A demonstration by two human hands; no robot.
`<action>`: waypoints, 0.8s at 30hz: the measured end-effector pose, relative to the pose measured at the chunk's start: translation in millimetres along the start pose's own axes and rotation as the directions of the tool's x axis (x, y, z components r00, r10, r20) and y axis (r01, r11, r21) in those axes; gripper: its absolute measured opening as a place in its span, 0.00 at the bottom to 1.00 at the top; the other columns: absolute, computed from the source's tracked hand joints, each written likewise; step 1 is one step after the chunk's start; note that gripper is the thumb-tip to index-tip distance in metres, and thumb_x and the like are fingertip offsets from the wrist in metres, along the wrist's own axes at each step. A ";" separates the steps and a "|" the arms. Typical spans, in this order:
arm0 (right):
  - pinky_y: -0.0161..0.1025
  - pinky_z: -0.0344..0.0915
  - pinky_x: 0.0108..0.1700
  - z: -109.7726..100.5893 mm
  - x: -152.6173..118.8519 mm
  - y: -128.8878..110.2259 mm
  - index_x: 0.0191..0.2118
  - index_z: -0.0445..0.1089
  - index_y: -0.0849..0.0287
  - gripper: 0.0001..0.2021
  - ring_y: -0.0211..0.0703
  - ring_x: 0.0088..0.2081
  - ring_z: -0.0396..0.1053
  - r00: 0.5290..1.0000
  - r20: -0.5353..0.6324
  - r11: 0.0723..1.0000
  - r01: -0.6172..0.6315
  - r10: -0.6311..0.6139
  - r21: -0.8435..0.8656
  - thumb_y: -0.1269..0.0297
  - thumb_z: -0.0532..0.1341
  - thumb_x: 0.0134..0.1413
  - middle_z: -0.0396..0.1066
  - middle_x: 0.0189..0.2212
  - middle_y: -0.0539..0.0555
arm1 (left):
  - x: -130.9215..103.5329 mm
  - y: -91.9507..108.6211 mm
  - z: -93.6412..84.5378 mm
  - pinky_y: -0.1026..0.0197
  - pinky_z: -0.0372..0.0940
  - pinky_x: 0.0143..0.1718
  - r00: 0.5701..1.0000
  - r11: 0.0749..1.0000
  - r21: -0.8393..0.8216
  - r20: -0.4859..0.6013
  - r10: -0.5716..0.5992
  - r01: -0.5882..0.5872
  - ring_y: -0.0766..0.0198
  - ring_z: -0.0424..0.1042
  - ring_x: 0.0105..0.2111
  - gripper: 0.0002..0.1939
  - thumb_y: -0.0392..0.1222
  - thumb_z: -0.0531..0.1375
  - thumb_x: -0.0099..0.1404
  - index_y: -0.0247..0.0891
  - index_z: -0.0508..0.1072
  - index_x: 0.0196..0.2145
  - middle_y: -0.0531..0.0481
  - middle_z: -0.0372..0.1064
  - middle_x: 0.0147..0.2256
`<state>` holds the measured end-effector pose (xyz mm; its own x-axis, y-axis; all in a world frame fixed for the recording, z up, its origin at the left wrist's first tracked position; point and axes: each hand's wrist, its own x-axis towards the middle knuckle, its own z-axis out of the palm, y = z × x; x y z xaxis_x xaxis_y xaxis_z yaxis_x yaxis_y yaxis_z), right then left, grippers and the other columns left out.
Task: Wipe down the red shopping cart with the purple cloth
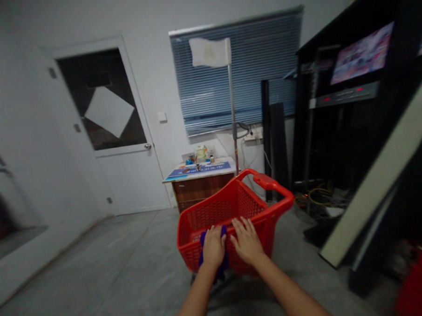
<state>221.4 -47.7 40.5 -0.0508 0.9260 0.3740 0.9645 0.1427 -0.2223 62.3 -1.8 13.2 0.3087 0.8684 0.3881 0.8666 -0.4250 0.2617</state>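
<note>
A red plastic shopping cart point(216, 206) with perforated basket walls stands in front of me, its handle up to the right. My left hand point(214, 247) is closed over a purple cloth point(221, 269) on the near rim of the basket; part of the cloth hangs down the outer wall. Just to the right, my right hand point(247, 240) lies with its fingers spread over the same rim. Nothing shows in its grasp. The palms and the undersides of both hands are hidden.
Behind the cart, a wooden cabinet point(203, 191) carries small items, and a flag point(210, 53) rises on a pole beside it. A white door point(131, 180) is at left. Leaning panels point(376, 183), a dark equipment rack point(340, 157) and loose cables point(319, 195) lie to the right.
</note>
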 end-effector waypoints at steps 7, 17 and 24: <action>0.46 0.33 0.68 -9.6 6.1 12.9 0.67 0.51 0.64 0.30 0.47 0.68 0.39 0.996 0.053 0.997 0.072 -0.070 -0.041 0.53 0.44 0.64 0.47 0.67 0.53 | 5.1 4.0 1.7 0.50 0.50 0.64 1.000 0.998 -0.062 0.003 0.007 -0.007 0.55 0.59 0.61 0.20 0.40 0.50 0.70 0.35 0.65 0.58 0.43 0.65 0.58; 0.49 0.34 0.68 -16.3 4.9 32.4 0.65 0.53 0.70 0.33 0.50 0.67 0.42 0.999 -0.001 0.995 0.051 -0.051 -0.091 0.52 0.48 0.61 0.49 0.66 0.61 | 4.5 16.5 8.2 0.46 0.51 0.62 0.998 1.000 -0.001 -0.066 -0.009 0.009 0.52 0.61 0.60 0.19 0.38 0.50 0.70 0.35 0.66 0.57 0.41 0.67 0.56; 0.47 0.35 0.68 -18.2 3.8 28.3 0.64 0.55 0.69 0.31 0.49 0.67 0.45 0.998 -0.032 0.998 0.044 -0.046 -0.051 0.52 0.45 0.63 0.52 0.65 0.60 | 17.3 39.3 3.2 0.49 0.51 0.62 0.996 0.995 -0.043 -0.004 0.087 -0.087 0.54 0.61 0.60 0.20 0.39 0.49 0.71 0.35 0.64 0.59 0.41 0.66 0.57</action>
<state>253.2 -46.5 52.1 -0.0866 0.9070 0.4122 0.9732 0.1655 -0.1596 103.0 -2.6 27.4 0.3810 0.8274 0.4127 0.8191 -0.5091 0.2645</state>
